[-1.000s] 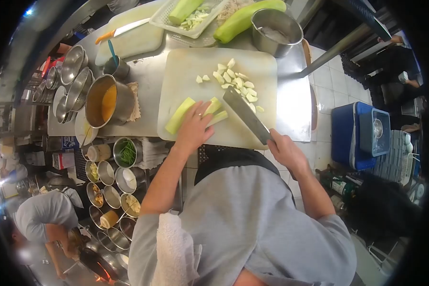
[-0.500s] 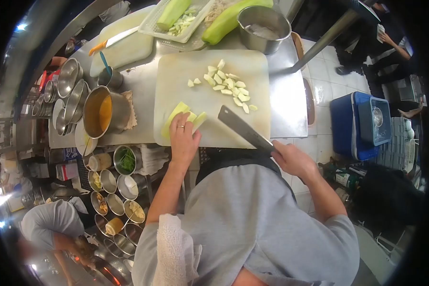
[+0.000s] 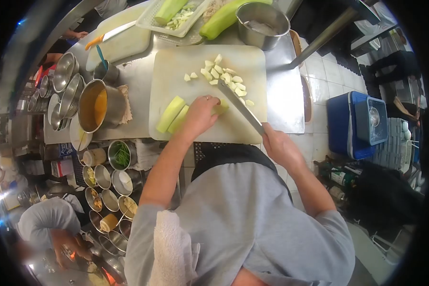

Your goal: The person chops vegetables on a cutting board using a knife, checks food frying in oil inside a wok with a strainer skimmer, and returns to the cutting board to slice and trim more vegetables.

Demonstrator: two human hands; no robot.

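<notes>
On the white cutting board [image 3: 169, 66], my left hand [image 3: 202, 117] is closed around a pale green squash strip [image 3: 220, 107], its fingers curled near the blade. My right hand [image 3: 280, 147] grips the handle of a cleaver [image 3: 242, 107], whose blade slants away to the upper left, close to the strip's right end. I cannot tell whether the edge touches the strip. Two more squash strips [image 3: 170, 114] lie left of my left hand, one partly behind it. Cut squash chunks [image 3: 219, 70] are scattered beyond the blade.
A steel pot [image 3: 263, 26], a whole squash [image 3: 219, 24] and a white basket [image 3: 176, 32] stand behind the board. An orange-handled knife [image 3: 110, 36] lies on another board. A pot of orange liquid [image 3: 100, 106] stands left. Another person [image 3: 50, 221] works lower left.
My left hand has moved right and away from me, bringing a squash strip toward the cleaver. Two strips are left behind on the board. The cleaver has shifted slightly, its tip now farther from me.
</notes>
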